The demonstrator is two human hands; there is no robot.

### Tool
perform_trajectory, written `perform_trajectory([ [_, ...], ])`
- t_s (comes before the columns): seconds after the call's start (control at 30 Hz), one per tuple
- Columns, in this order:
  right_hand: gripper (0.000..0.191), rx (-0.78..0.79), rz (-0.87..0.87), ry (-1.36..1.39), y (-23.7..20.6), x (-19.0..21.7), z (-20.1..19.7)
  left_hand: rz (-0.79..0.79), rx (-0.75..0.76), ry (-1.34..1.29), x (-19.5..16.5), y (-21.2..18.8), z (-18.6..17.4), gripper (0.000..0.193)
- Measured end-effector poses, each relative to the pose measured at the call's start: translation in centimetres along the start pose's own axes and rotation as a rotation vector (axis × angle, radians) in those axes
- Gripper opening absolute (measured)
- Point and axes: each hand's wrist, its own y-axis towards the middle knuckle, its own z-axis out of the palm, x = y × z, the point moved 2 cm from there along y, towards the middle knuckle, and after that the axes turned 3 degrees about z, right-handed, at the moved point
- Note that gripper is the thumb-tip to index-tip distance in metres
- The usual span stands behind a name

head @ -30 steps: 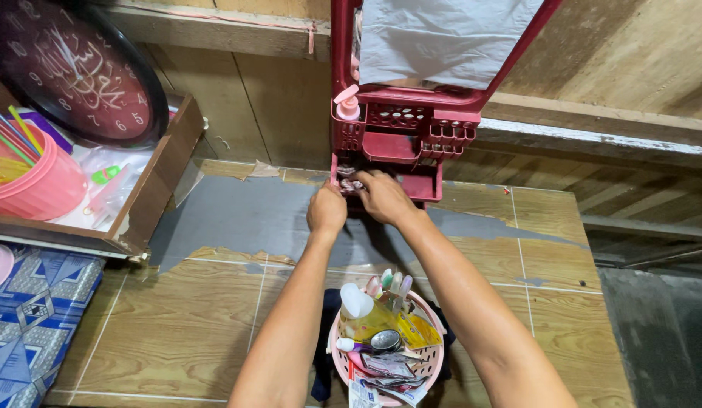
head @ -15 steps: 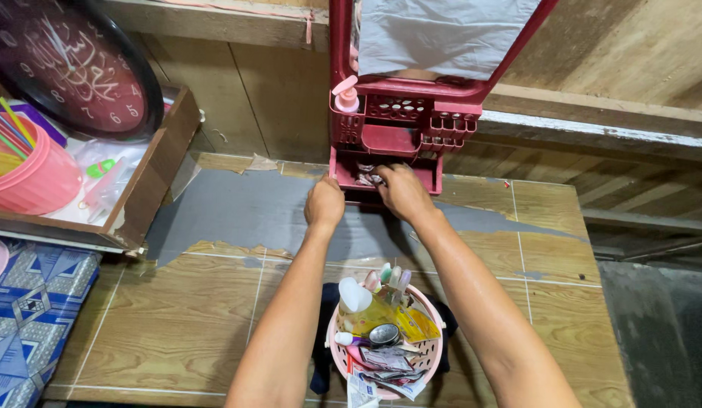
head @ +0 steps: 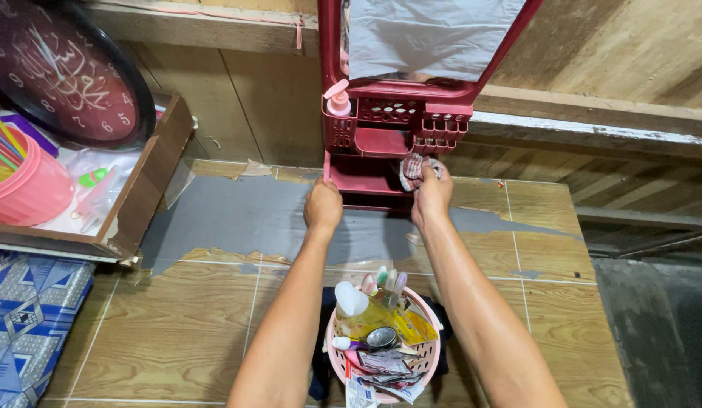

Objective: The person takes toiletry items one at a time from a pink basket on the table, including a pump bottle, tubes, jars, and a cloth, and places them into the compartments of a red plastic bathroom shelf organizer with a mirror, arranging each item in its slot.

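**Cloth raised to the red rack's lower shelf**

Since 0.5 s ago, the right hand (head: 432, 198) has lifted a checked cloth (head: 414, 170) up against the red plastic rack (head: 381, 140), where before it sat low at the rack's base. The left hand (head: 323, 205) has shifted slightly left and is now closed on the rack's lower left edge. The right hand's fingers are clenched around the cloth, pressing it to the rack's shelf front. Below the rack, between both forearms, sits 1 pink basket (head: 434, 355) of toiletries.
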Motion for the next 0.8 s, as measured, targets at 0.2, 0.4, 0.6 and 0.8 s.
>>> perform_trajectory([
  [0.2,0.022,0.243,0.192,0.393,-0.9,-1.7,3.9,-0.001,0.032,0.027,0.0,0.1,-0.4,0.039],
  [0.4,0.017,0.315,0.446,0.427,-2.5,-2.9,7.2,0.022,0.006,0.004,0.1,0.1,-0.1,0.038],
  [0.6,0.024,0.269,0.505,0.451,-2.1,-3.7,7.1,-0.049,0.060,0.012,0.2,0.2,-0.2,0.039],
  [0.8,0.026,0.207,0.405,0.539,-0.4,-1.9,3.4,-0.038,0.038,0.014,-0.1,-0.1,-0.2,0.040],
])
